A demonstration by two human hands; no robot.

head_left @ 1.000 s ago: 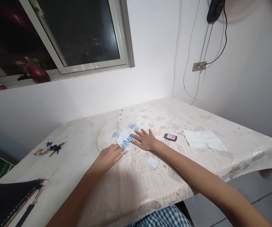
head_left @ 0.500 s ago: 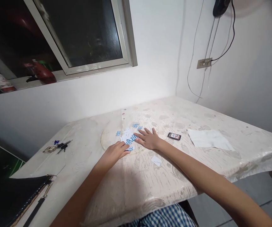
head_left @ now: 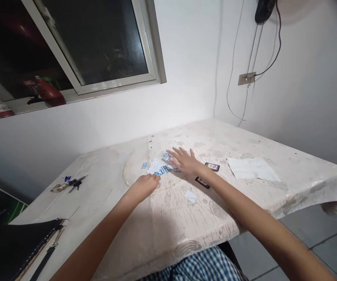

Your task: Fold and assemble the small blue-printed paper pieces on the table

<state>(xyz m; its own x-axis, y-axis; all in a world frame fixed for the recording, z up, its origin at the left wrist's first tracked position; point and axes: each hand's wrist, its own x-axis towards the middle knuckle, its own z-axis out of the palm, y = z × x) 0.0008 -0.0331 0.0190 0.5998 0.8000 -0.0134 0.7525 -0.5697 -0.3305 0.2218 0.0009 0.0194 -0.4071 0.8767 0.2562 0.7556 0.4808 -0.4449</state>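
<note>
A loose pile of small white paper cards (head_left: 154, 165), several with blue striped marks, lies on the table. At its near left edge is my left hand (head_left: 145, 186), its fingers curled together against the cards; whether one is pinched there is hidden. My right hand (head_left: 186, 162) is spread over the pile's right side, fingers apart and slightly blurred, holding nothing. A blue-marked card (head_left: 144, 165) lies apart on the left. Right of the pile are two black-bordered cards, one farther back (head_left: 212, 166) and one nearer (head_left: 202, 182), close to my right forearm. A white slip (head_left: 190, 196) lies nearer me.
A clear plastic sheet covers the patterned tablecloth (head_left: 168, 218). White cloth or paper (head_left: 253, 169) lies on the right. Keys (head_left: 76, 182) are at left, above a black bag (head_left: 34, 242). Behind stand the wall and a window (head_left: 98, 43); cables hang at the socket (head_left: 247, 78).
My right hand has moved slightly up over the pile. My left fingers have drawn in and curled. The nearer black-bordered card now shows beside my right forearm. The view has shifted slightly.
</note>
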